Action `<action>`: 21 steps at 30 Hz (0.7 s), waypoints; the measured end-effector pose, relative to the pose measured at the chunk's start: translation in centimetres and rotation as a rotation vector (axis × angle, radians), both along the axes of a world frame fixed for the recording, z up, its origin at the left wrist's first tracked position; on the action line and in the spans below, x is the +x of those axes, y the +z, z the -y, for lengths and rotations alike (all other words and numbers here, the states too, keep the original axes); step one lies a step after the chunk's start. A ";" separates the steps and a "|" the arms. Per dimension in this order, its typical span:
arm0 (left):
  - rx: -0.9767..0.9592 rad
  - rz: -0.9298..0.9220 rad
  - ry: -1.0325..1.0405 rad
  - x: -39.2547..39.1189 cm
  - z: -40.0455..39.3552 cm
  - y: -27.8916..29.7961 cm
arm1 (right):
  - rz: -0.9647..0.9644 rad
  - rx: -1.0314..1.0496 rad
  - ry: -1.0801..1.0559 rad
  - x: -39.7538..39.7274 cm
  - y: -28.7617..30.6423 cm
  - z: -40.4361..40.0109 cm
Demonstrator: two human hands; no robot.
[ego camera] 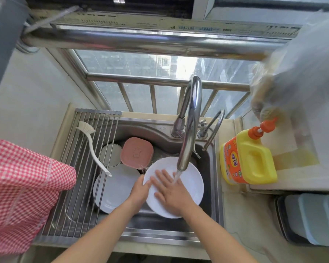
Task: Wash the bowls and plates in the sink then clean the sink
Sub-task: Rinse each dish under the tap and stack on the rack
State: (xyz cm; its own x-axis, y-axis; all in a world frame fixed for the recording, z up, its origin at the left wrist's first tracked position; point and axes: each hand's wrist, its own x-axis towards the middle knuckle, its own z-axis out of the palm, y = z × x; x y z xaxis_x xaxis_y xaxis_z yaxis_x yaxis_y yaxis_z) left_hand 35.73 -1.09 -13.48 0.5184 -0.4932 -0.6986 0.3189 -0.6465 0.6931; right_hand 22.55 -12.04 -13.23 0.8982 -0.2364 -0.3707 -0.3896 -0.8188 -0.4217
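A round white plate (190, 179) is held tilted over the steel sink (215, 186), under the running tap (190, 118). My left hand (140, 192) grips its left rim. My right hand (171, 190) lies flat on the plate's face with fingers spread, and water runs onto it. In the basin to the left lies a second white plate (118, 188). Behind it sit a pink square bowl (137, 151) and a small round dish (110, 154).
A roll-up wire rack (84, 168) covers the sink's left part, with a white dish brush (92, 145) on it. A red checked cloth (21, 188) hangs at the left. A yellow detergent jug (249, 160) stands right of the sink, containers (310, 217) beyond.
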 end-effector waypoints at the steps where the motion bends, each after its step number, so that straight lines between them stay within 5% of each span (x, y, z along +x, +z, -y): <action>1: 0.018 -0.006 0.006 0.0 -0.1 -0.1 | -0.027 0.006 -0.097 -0.2 -0.5 0.4; 5: 0.103 0.019 -0.035 0.0 -0.8 -0.6 | -0.009 0.165 -0.649 -1.3 -0.9 1.8; 9: 0.096 0.038 -0.026 -0.1 -1.0 -0.4 | 0.320 0.237 -1.102 -0.6 1.4 3.9; 14: 0.039 -0.004 -0.003 -0.4 -0.8 0.0 | 0.636 0.216 -1.050 1.7 4.0 6.7; 21: -0.017 -0.005 0.021 -0.7 -0.3 1.6 | 0.725 0.240 -1.084 3.3 4.6 8.2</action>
